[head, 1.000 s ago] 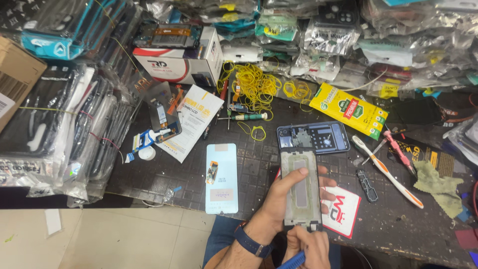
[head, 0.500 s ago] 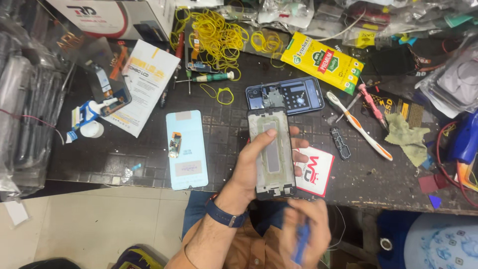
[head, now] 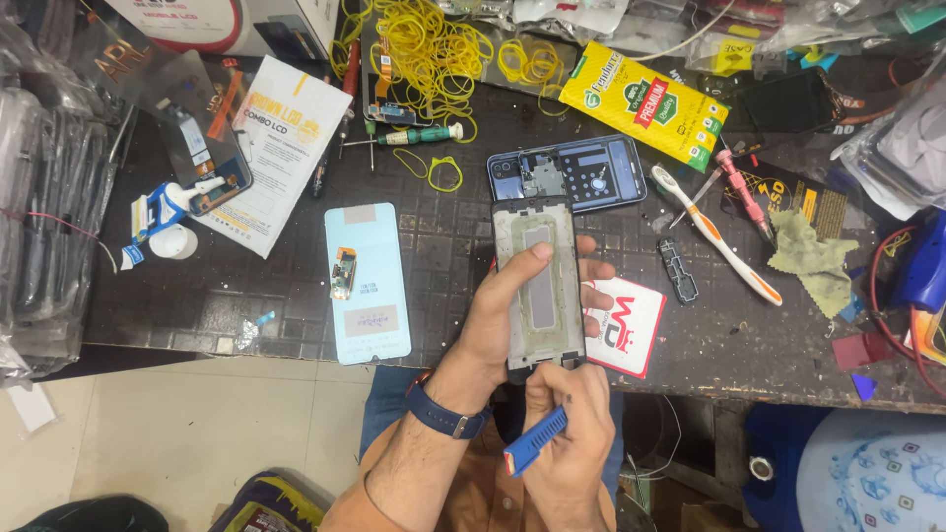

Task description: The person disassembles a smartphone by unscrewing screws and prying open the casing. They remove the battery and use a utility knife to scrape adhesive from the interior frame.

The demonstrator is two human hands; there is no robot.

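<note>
Left hand (head: 503, 315) clamped around phone frame (head: 538, 286), right hand (head: 570, 433) pinching blue pry tool (head: 535, 441) at its lower edge; could gouge the frame if levered hard.

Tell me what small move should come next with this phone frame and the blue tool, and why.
Probably bring the blue pry tool in the right hand up to the bottom edge of the phone frame. The left hand holds the frame with the thumb across it, dried residue shows around the inside, and the tool's tip sits just below it.
</note>
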